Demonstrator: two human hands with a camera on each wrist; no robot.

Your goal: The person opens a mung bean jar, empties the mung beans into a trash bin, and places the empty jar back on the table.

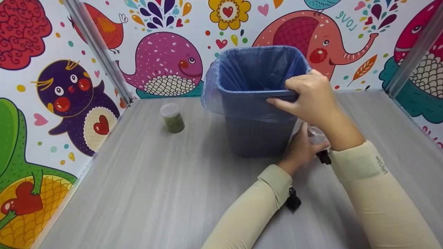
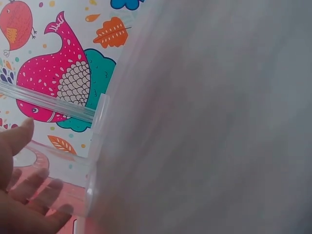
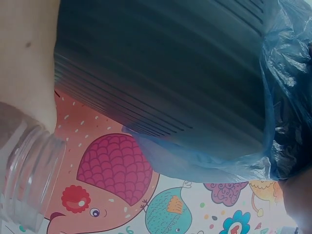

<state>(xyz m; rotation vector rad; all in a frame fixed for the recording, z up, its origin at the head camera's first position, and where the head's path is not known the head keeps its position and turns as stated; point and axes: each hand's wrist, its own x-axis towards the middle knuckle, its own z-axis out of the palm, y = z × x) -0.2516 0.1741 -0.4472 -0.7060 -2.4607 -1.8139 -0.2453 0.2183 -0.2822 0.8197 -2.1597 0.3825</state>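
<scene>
My right hand grips the near right corner of a trash bin's rim, its thumb along the front. The bin is dark, with a blue plastic liner folded over the rim and hanging outside; the right wrist view shows its ribbed side close up. Low beside the bin's right side, my left hand holds a clear plastic jar between thumb and fingers. The jar looks empty, its ridged neck showing in the right wrist view. In the left wrist view, fingers show partly through the clear plastic.
A clear jar of green contents stands on the grey table, left of the bin. Walls with cartoon animals and metal corner posts close off the back and sides.
</scene>
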